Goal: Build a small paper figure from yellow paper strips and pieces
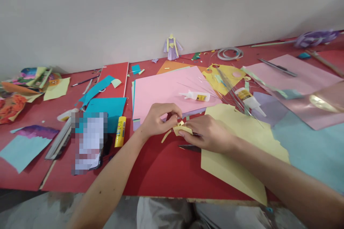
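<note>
Both hands meet over the red table at a small piece of yellow paper [182, 128]. My right hand [208, 132] pinches that piece between thumb and fingers. My left hand [162, 118] has its fingertips closed together at the upper left edge of the piece, where a small folded or curled bit shows. A narrow yellow strip [167, 136] hangs below my left fingertips. Beneath my right hand, a dark pointed blade [189, 147] sticks out. A large yellow sheet [233, 170] lies under my right wrist and forearm.
Behind my hands, a white glue bottle [197, 96] rests on pink sheets [158, 93]. A glue stick [120, 131] and a pixelated phone [91, 141] lie to the left. A larger glue bottle [249, 100] lies right, beside thin wires. A paper dress figure [172, 47] stands against the wall.
</note>
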A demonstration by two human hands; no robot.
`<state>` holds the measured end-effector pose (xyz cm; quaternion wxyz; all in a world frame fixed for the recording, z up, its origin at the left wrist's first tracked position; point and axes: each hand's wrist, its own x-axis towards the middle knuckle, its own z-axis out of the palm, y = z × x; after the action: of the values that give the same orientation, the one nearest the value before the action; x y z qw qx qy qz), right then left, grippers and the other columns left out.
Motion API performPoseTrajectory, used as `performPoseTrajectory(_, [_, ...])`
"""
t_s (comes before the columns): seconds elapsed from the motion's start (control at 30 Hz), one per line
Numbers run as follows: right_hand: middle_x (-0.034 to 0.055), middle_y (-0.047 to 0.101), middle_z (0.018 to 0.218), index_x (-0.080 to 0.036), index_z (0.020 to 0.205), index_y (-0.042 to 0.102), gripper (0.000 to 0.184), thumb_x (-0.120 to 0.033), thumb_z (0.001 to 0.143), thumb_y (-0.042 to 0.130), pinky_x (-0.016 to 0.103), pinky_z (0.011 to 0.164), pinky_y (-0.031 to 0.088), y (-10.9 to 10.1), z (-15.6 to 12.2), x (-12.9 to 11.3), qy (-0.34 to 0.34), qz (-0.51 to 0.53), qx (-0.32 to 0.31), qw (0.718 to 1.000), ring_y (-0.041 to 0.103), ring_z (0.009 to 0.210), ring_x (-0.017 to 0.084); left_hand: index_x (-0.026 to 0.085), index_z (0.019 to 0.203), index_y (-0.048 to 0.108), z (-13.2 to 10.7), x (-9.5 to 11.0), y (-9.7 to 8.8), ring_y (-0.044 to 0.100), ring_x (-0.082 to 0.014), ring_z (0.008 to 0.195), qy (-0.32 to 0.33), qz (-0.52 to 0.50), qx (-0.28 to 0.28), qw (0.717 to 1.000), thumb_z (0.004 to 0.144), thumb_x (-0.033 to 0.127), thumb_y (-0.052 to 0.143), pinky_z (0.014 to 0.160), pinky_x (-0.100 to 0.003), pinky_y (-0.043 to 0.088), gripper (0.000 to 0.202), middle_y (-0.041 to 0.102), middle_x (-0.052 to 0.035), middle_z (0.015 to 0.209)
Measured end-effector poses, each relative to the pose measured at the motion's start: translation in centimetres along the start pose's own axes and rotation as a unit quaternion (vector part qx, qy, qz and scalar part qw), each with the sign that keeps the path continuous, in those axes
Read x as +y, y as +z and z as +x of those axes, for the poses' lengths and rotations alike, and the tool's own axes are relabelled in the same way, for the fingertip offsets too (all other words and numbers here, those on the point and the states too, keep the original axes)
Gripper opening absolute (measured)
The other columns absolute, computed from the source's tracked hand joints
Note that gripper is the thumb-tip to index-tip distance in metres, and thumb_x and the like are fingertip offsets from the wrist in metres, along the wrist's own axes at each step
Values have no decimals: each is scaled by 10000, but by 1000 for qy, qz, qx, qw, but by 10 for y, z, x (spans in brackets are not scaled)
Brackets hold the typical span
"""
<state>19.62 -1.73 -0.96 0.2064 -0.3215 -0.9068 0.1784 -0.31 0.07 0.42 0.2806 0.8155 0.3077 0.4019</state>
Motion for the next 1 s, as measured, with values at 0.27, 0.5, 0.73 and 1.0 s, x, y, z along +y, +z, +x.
performPoseTrajectory(0.27, [3,579,578,-164,692,605,351,-351,945,449,252,537,302,3,-1,2,-15,-4,12,1000,520,540,109,172,862,630,-1,-1,0,578,-84,632,0,-4,9,1000,848,136,541,590,-196,465,97,651,3,717])
performPoseTrajectory(0.5, [21,601,598,-159,694,620,394,-380,956,427,256,541,300,1,0,1,0,-12,-9,1000,529,554,113,177,831,615,-1,0,0,570,-78,612,-17,2,7,1000,876,200,568,570,-187,457,69,638,11,693])
performPoseTrajectory(0.73, [20,595,602,-163,699,612,410,-406,965,416,272,537,259,5,-2,2,-22,-43,9,999,503,552,114,167,828,612,-1,0,1,547,-70,599,-11,12,-1,1000,866,182,544,585,-178,451,80,615,20,672])
performPoseTrajectory(1.0, [17,615,621,-166,720,608,374,-385,970,436,290,536,224,8,-3,3,-61,-79,4,995,501,557,120,173,799,602,-2,-1,2,491,-62,557,-30,38,-18,999,841,163,534,550,-175,414,81,574,40,637])
